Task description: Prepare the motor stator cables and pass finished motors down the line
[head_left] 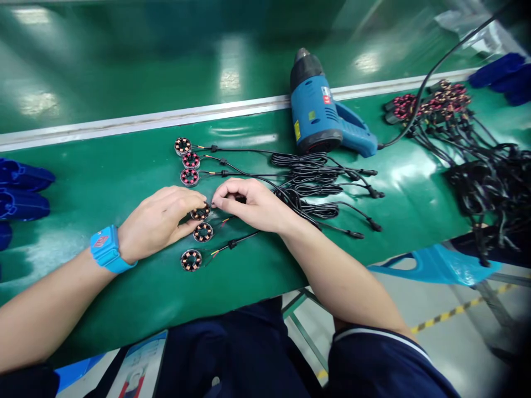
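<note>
My left hand, with a blue wrist strap, grips a small round motor stator with copper windings between thumb and fingers. My right hand is closed in a pinch just right of that stator, where its thin wires come out; the fingertips hide what they pinch. Below lie two more stators with copper windings, a near one and a lower one. Above are a copper stator and two with red windings. Black cables run right from them into coiled bundles, partly behind my right hand.
A blue heat gun stands at the back edge of the green table. A heap of stators and black cables lies at the right. Blue bins are at the left, and a blue stool stands below.
</note>
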`<state>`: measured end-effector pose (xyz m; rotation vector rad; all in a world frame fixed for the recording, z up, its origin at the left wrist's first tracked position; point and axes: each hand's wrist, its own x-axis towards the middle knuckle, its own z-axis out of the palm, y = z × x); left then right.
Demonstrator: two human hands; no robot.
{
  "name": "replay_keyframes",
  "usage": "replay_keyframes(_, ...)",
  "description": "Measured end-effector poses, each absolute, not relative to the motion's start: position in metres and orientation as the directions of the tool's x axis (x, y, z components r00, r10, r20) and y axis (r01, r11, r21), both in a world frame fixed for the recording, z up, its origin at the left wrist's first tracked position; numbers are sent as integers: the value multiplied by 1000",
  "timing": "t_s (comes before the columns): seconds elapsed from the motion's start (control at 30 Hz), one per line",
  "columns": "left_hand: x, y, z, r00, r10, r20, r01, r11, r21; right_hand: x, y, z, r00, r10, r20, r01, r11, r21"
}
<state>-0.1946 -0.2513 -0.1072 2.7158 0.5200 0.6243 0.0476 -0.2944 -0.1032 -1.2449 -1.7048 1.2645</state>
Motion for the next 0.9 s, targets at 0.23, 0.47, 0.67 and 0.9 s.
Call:
replay_keyframes(0.23, -192, -252, -106, 847, 400, 352, 258, -886, 386, 43, -296, -106, -246, 963, -108, 223, -52, -973)
replay_keyframes(0.47, -198, -249, -110, 853, 483, 200, 348, -810, 472, 47, -299, -101, -337, 936, -104, 343, 19, -939)
replay_keyframes(0.67, -201, -236, -98, 812, 567, 135, 430, -739, 519, 59, -295, -93, -169, 980, 102, 436, 167, -884)
replay_keyframes(0.9, -192, -212, -107, 753, 633, 179, 559, -759, 334, 48, -268, -97, -198, 964, 176, 536, 256, -805)
